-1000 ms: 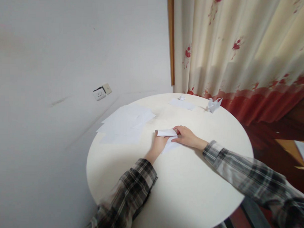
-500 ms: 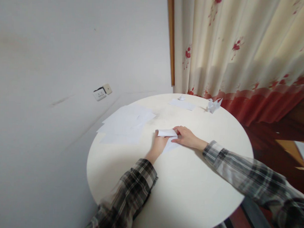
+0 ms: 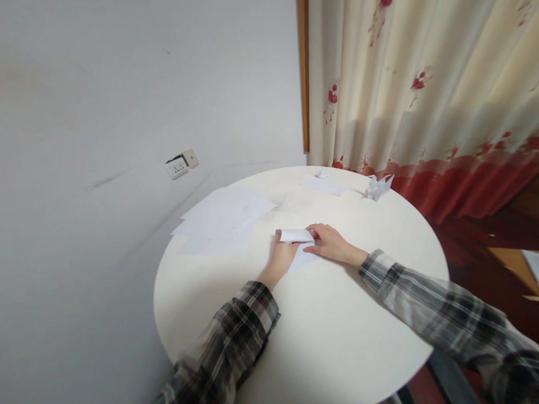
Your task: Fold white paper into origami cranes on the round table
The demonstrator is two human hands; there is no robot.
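A folded sheet of white paper point(image 3: 296, 235) is held between my two hands near the middle of the round white table point(image 3: 336, 322). My left hand point(image 3: 284, 255) grips its left end, the thumb at the upper left corner and the other fingers partly hidden by the fold. At the right end, my right hand point(image 3: 330, 243) pinches the paper between thumb and fingers. A lower flap of the same paper slopes down toward me between the hands, close to the tabletop.
Loose white sheets point(image 3: 220, 218) lie overlapping at the table's left. Toward the back are a flat paper piece point(image 3: 324, 185) with a small folded paper point(image 3: 322, 174) by it, and a paper crane point(image 3: 378, 188). A wall with a socket point(image 3: 177, 167) and a patterned curtain point(image 3: 414, 113) border the table.
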